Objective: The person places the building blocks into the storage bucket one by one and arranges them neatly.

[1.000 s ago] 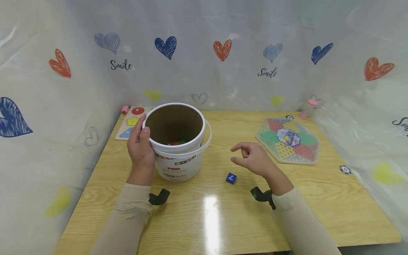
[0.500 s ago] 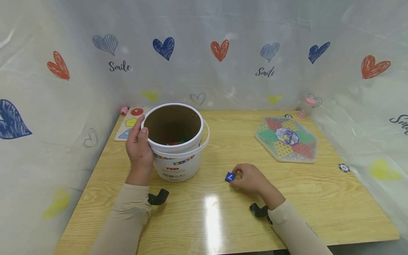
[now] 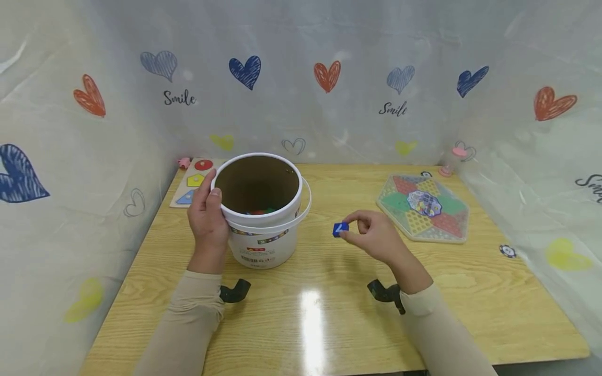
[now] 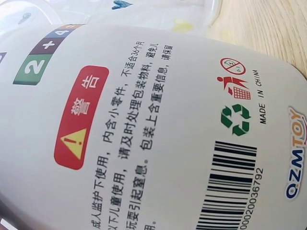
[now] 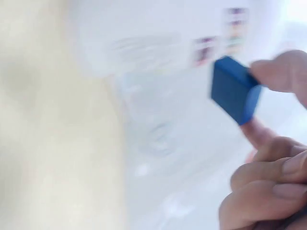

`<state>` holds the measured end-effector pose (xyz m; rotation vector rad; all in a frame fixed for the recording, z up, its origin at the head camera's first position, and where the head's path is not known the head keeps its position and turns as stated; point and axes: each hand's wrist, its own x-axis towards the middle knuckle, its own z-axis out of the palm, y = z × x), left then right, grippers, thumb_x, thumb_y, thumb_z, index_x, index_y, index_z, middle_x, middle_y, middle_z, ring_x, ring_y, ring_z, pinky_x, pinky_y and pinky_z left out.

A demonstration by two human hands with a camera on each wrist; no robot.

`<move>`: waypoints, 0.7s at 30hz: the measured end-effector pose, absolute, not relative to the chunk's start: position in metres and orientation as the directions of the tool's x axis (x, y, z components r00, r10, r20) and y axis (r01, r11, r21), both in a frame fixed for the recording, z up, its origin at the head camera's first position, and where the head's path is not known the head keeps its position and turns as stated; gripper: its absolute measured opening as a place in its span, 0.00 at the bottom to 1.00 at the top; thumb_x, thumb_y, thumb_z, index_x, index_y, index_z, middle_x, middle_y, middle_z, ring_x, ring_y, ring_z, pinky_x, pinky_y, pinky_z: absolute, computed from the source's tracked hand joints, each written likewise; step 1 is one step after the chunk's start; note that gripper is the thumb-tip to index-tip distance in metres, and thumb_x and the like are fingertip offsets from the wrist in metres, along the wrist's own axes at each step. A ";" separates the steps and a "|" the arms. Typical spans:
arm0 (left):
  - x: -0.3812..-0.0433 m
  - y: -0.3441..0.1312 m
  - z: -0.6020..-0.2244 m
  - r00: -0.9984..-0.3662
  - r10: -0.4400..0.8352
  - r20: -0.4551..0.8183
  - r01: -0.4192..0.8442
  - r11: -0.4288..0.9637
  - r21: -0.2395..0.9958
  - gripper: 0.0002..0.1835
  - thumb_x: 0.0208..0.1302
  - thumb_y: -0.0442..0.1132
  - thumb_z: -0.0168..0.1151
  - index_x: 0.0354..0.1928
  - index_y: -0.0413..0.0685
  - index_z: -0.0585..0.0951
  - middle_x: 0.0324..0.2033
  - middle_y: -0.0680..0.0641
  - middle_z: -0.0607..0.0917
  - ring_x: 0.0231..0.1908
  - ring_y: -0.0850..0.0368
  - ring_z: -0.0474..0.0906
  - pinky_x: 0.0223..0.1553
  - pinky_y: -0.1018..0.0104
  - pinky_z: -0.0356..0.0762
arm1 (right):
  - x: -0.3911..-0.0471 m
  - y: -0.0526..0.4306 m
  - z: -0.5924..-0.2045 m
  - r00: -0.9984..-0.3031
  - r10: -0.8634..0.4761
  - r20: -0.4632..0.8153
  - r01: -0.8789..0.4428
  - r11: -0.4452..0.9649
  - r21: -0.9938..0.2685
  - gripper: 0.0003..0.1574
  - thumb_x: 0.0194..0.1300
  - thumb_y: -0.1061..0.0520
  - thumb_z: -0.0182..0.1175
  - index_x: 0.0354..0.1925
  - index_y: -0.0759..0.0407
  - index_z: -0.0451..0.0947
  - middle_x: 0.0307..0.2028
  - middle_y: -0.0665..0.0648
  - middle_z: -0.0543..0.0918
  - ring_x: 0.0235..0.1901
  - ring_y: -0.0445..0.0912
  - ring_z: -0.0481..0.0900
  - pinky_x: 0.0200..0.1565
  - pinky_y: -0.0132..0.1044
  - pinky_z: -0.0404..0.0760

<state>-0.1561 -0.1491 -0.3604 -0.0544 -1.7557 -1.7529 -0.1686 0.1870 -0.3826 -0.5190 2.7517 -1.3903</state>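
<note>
A white plastic bucket [image 3: 263,245] with a swing handle stands on the table, tipped slightly toward me, and some colored pieces [image 3: 260,212] show at its bottom. My left hand [image 3: 208,222] grips its left side just below the rim. The left wrist view is filled by the bucket's printed wall [image 4: 158,120] with a barcode and a red warning label. Between thumb and index finger, my right hand [image 3: 373,237] pinches a small blue block [image 3: 340,230] marked with a white 7, raised above the table. In the right wrist view the blue block [image 5: 232,91] shows its plain side.
Behind the bucket lies a wooden shape puzzle board [image 3: 195,180] beside a pink toy [image 3: 184,163]. A hexagonal Chinese checkers board [image 3: 423,209] rests at the right back, near a pink-capped clear container [image 3: 451,162]. A round chip [image 3: 507,251] lies near the table's right edge.
My right hand came down to the blue block on the table, pinched it, and lifted it up. My left hand and the bucket have stayed in place.
</note>
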 end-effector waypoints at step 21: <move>-0.162 -0.155 -0.367 -0.801 -0.403 0.443 0.443 0.098 0.891 0.23 0.68 0.39 0.46 0.64 0.50 0.72 0.57 0.43 0.73 0.59 0.51 0.67 0.58 0.52 0.71 | -0.196 0.091 -0.321 -0.861 -0.323 0.394 -0.468 0.197 -0.861 0.15 0.53 0.48 0.70 0.39 0.49 0.83 0.14 0.56 0.55 0.12 0.48 0.54 0.12 0.36 0.52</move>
